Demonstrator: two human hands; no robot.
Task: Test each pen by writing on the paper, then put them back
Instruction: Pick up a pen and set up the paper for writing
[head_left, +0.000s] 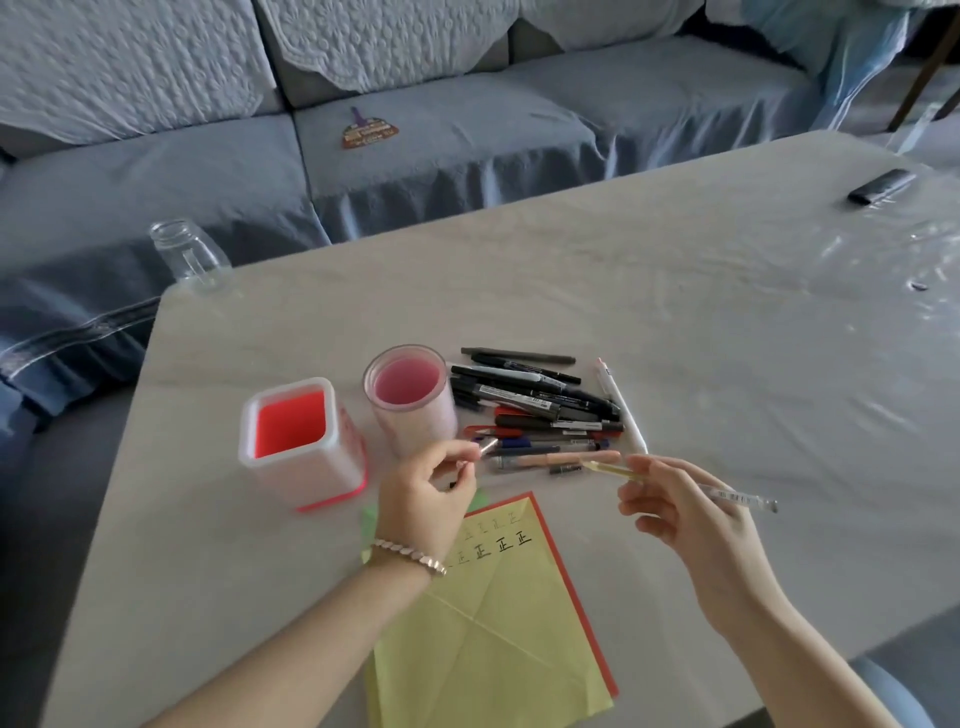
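My right hand (680, 514) holds a clear-barrelled pen (737, 498) with a yellowish tip pointing left, uncapped. My left hand (431, 488) pinches its small clear cap (487, 446) between thumb and fingers, a short gap from the pen tip. Below the hands lies a yellow sheet of paper (488, 623) with an orange sheet under it; two rows of written characters run along its top. A pile of several pens (540, 410), mostly black, lies on the table just beyond the hands. Two empty holders stand to the left: a square red one (298, 441) and a round pink one (410, 395).
The table (675, 312) is covered with a pale cloth under clear plastic. A glass jar (187, 254) stands at its far left corner and a black remote (880, 186) at the far right. A blue-covered sofa (415, 130) runs behind the table.
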